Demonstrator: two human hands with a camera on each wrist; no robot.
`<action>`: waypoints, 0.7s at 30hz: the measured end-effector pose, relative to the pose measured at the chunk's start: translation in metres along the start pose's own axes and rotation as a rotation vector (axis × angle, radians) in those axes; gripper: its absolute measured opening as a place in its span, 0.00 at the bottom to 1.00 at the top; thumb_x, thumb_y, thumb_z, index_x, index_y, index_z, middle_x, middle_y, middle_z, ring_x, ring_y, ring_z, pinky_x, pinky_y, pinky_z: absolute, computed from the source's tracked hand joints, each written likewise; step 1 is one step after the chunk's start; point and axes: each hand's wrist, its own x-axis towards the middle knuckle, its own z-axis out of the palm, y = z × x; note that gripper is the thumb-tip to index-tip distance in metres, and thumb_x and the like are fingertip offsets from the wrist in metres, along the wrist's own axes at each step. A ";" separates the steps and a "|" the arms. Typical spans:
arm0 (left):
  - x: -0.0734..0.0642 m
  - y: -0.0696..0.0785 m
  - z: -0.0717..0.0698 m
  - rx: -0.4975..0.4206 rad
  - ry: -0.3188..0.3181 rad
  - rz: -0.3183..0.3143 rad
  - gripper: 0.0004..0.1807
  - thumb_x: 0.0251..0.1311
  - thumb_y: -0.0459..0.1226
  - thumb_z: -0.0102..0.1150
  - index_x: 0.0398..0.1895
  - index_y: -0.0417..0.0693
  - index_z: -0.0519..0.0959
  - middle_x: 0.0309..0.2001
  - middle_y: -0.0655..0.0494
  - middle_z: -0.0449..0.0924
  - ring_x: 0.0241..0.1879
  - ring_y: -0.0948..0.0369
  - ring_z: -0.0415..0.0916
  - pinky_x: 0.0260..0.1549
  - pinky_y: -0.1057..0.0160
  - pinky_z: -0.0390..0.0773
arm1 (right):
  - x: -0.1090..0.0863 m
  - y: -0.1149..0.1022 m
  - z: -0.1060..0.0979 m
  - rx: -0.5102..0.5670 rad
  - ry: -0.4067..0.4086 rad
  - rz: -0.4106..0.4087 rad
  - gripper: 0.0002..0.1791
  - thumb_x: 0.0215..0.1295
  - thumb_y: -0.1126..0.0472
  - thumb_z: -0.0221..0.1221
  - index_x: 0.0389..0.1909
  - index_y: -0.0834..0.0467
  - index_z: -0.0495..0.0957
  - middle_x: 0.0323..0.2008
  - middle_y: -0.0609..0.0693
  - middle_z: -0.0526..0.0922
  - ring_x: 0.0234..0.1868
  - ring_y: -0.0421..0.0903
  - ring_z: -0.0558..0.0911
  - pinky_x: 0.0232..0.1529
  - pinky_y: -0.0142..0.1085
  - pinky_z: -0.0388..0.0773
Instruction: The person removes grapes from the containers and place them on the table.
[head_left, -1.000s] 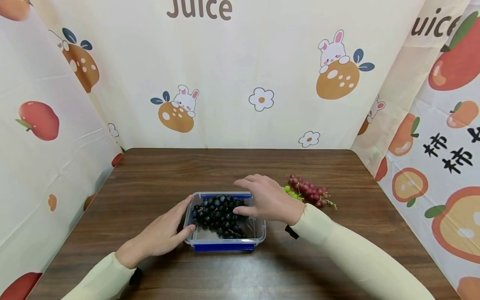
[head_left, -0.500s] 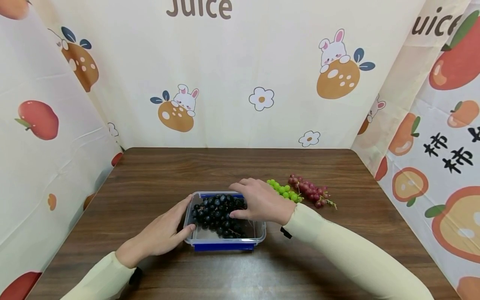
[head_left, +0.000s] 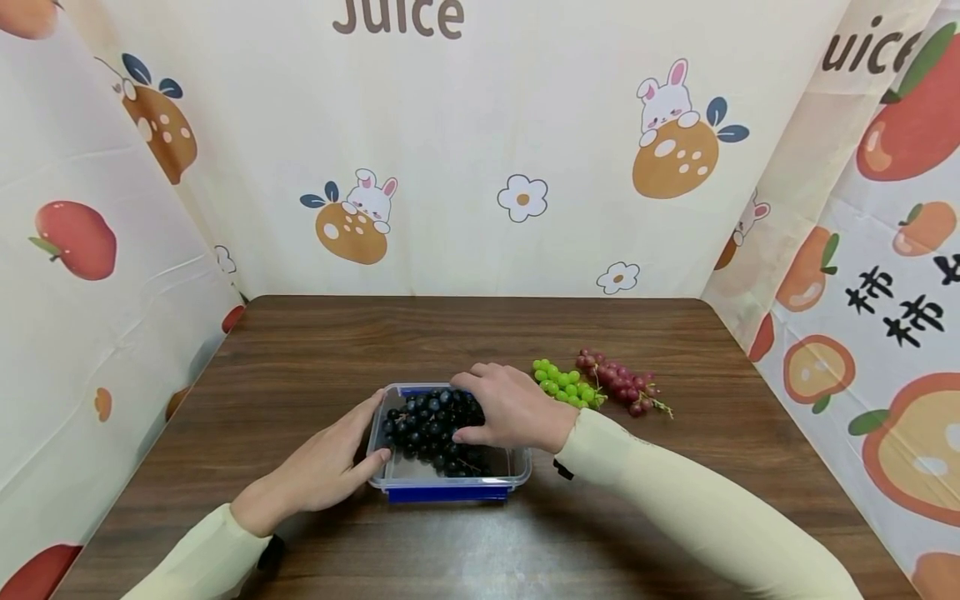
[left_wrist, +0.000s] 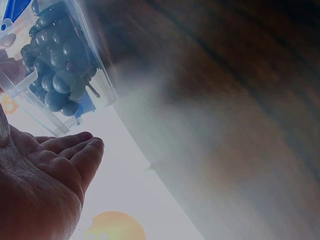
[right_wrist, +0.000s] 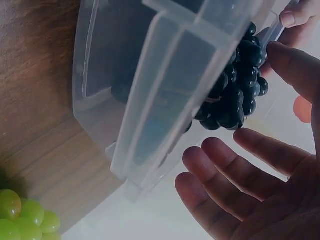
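A clear plastic food container (head_left: 450, 482) with blue latches stands on the table, holding a bunch of black grapes (head_left: 431, 429). At its left side my left hand (head_left: 318, 467) holds the wall, thumb over the rim and fingers along the outside. My right hand (head_left: 513, 408) hovers over the container's right part, at the edge of the black grapes. In the right wrist view, the fingers (right_wrist: 220, 155) of this hand are spread and loosely bent, near the grapes with nothing gripped. The hand hides part of the container's far right corner in the head view.
Right of the container lie a bunch of green grapes (head_left: 562, 385) and, beyond it, a bunch of red grapes (head_left: 622, 382). They lie side by side on the brown wooden table (head_left: 360, 333). Fruit-patterned cloth (head_left: 465, 125) hangs along the back and both sides.
My right hand has shifted left and slightly down, over the black grapes' edge, uncovering more of the green grapes. My left hand and the container have stayed in place.
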 end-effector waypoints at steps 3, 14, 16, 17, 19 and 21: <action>0.000 0.000 0.000 0.003 0.005 0.003 0.45 0.74 0.50 0.56 0.84 0.47 0.45 0.81 0.48 0.49 0.77 0.50 0.56 0.69 0.43 0.66 | 0.001 -0.002 0.001 -0.003 -0.015 0.003 0.41 0.61 0.35 0.68 0.68 0.55 0.75 0.51 0.51 0.81 0.41 0.45 0.81 0.43 0.42 0.83; -0.001 0.001 0.000 -0.004 0.008 -0.004 0.45 0.75 0.50 0.55 0.84 0.47 0.44 0.81 0.47 0.50 0.76 0.48 0.58 0.67 0.42 0.68 | 0.004 -0.012 0.009 -0.076 -0.058 0.017 0.44 0.61 0.33 0.67 0.70 0.57 0.72 0.54 0.53 0.83 0.48 0.50 0.83 0.49 0.45 0.83; -0.001 0.001 0.000 -0.005 0.008 -0.005 0.45 0.75 0.50 0.56 0.84 0.47 0.44 0.81 0.47 0.50 0.76 0.48 0.59 0.67 0.41 0.68 | 0.005 -0.014 0.009 -0.097 -0.064 0.020 0.44 0.61 0.32 0.67 0.70 0.57 0.73 0.54 0.53 0.83 0.48 0.50 0.83 0.50 0.45 0.83; -0.001 0.001 0.000 -0.005 0.007 -0.006 0.45 0.75 0.50 0.56 0.84 0.47 0.44 0.81 0.47 0.50 0.76 0.48 0.59 0.67 0.42 0.68 | 0.006 -0.016 0.010 -0.107 -0.064 0.022 0.44 0.61 0.32 0.67 0.69 0.57 0.73 0.53 0.53 0.83 0.48 0.50 0.83 0.49 0.45 0.83; -0.001 0.001 0.000 -0.005 0.006 -0.006 0.45 0.75 0.50 0.56 0.84 0.48 0.44 0.81 0.47 0.50 0.76 0.48 0.59 0.67 0.42 0.68 | 0.007 -0.018 0.011 -0.125 -0.068 0.030 0.44 0.61 0.32 0.67 0.68 0.57 0.74 0.52 0.53 0.84 0.47 0.49 0.84 0.48 0.44 0.84; -0.001 0.001 0.000 -0.006 0.006 -0.003 0.45 0.75 0.50 0.56 0.84 0.47 0.44 0.81 0.47 0.50 0.76 0.48 0.59 0.67 0.42 0.68 | 0.009 -0.019 0.011 -0.140 -0.075 0.044 0.43 0.60 0.31 0.67 0.67 0.57 0.74 0.51 0.53 0.85 0.45 0.49 0.85 0.45 0.44 0.85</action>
